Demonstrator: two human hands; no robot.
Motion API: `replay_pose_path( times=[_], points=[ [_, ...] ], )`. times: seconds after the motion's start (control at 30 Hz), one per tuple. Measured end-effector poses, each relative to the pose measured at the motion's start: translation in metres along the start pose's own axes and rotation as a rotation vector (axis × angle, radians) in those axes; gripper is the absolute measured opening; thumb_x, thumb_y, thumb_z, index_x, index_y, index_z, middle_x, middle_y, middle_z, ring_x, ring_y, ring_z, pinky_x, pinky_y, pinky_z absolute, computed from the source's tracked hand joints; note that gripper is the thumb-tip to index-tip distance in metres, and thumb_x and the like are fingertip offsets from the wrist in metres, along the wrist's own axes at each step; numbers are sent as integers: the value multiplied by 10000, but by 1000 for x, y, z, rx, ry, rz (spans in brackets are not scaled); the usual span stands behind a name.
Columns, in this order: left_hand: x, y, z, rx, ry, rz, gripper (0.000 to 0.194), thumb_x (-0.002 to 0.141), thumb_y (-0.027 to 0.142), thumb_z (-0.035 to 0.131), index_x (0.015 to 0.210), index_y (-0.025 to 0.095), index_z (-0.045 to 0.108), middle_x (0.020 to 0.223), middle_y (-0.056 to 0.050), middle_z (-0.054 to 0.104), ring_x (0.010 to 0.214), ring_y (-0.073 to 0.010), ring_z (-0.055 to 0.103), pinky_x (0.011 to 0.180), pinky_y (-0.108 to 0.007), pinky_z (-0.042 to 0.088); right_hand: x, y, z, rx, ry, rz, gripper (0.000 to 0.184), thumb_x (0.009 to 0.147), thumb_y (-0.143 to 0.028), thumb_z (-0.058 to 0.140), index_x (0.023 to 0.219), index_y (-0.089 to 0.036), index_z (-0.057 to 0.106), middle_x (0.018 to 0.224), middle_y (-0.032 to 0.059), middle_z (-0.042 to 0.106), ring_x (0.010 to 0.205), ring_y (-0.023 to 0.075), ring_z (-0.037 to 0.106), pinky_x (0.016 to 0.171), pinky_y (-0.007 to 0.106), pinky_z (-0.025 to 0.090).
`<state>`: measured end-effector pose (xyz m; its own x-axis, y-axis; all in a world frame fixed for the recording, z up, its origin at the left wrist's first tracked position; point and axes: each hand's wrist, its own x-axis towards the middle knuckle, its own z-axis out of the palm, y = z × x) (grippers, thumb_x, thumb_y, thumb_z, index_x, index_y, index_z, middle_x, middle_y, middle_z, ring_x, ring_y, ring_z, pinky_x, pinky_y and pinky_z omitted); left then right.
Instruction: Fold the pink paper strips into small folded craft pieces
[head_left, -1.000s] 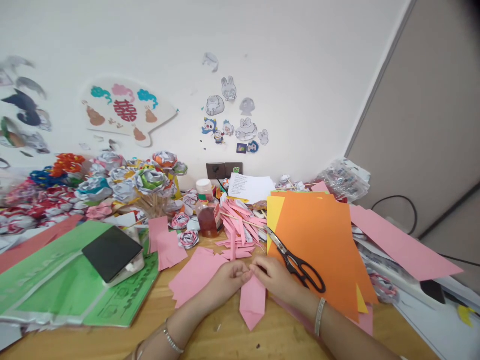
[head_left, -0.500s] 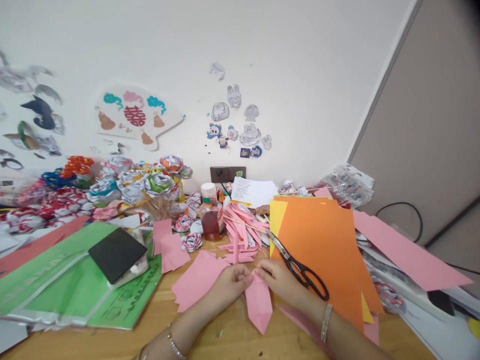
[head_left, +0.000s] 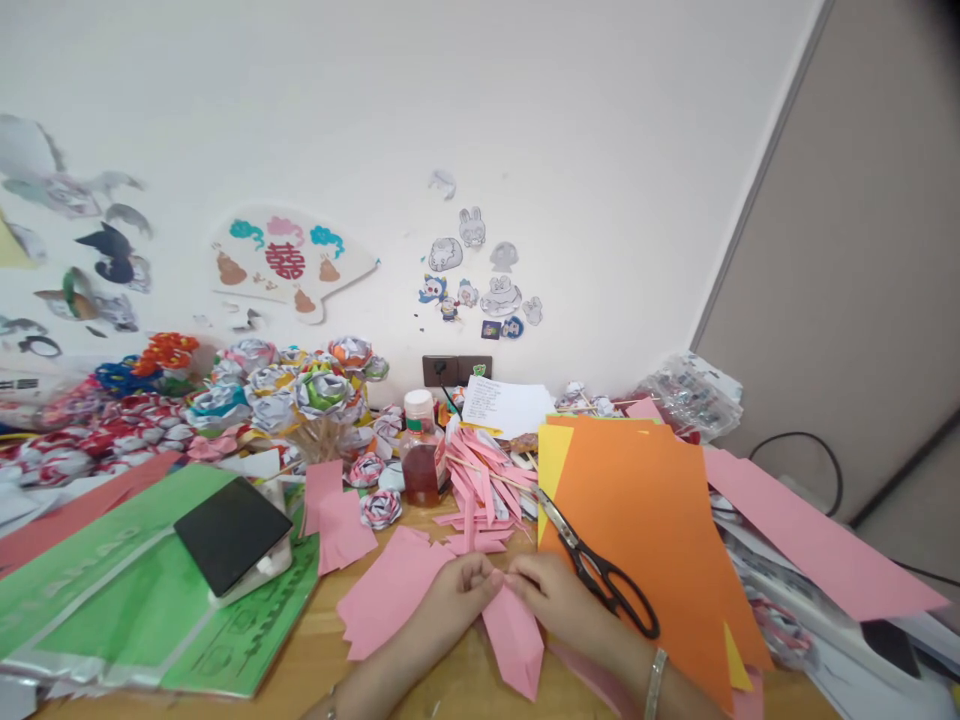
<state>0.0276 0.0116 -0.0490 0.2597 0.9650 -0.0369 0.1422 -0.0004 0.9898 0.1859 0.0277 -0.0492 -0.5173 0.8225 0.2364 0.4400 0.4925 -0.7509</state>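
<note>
Pink folded paper (head_left: 516, 645) now slants rightward, no longer straight
Left hand (head_left: 466, 592) and right hand (head_left: 546, 592): pinching grip on its top.

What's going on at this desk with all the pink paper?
A person is working on a folded piece of pink paper with both bare hands. The left hand and right hand meet at its upper end, pinching it, while its pointed end faces the person. Flat pink sheets lie beside the left hand, and black-handled scissors rest on orange sheets to the right. Beyond the hands is a heap of pink strips.
</note>
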Motion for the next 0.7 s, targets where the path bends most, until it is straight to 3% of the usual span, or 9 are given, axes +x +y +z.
replay_pose_path(
  times=[0.2,0.3,0.33,0.4,0.53,0.63,0.7],
  points=[
    [-6,5,7,0,-14,-50,383,671,554,512,586,202,390,451,80,421,392,-98,405,406,-214,298,0,-6,-9,55,-73,19,243,795,-187,426,557,-164,381,560,-43,391,544,92,387,494,196,270],
    [-9,18,1,97,28,-32,313,736,495,461,667,190,465,507,37,533,419,-137,493,416,-246,375,2,-4,-18,18,20,54,242,791,-188,414,554,-170,371,551,-41,402,539,98,392,506,203,274],
    [-9,24,-6,176,122,58,262,742,440,492,738,179,520,653,-2,604,542,-155,553,508,-264,425,2,-2,-21,6,76,72,250,795,-201,408,550,-174,367,544,-40,402,534,102,392,507,207,275],
    [-5,37,-26,307,435,193,252,735,408,515,845,182,537,830,-43,619,754,-200,584,667,-308,455,3,2,-27,-4,189,112,263,804,-242,400,549,-179,378,543,-30,420,535,116,402,505,216,282],
    [22,51,-71,504,983,313,497,675,436,583,1060,155,441,1023,-106,530,966,-274,521,800,-406,433,2,10,-32,-26,278,143,203,794,-254,411,624,-183,495,617,7,538,571,146,468,524,229,315],
    [51,45,-83,443,993,268,699,598,434,662,1161,138,371,1157,-138,471,1116,-315,427,936,-462,332,2,14,-30,-77,269,160,160,785,-241,424,713,-193,559,650,16,579,570,155,496,525,232,323],
    [65,38,-81,394,974,266,751,597,432,670,1199,135,332,1196,-159,450,1139,-317,414,937,-447,340,3,15,-27,-106,265,183,156,784,-244,434,788,-200,584,653,18,585,566,159,504,517,233,325]
  ],
)
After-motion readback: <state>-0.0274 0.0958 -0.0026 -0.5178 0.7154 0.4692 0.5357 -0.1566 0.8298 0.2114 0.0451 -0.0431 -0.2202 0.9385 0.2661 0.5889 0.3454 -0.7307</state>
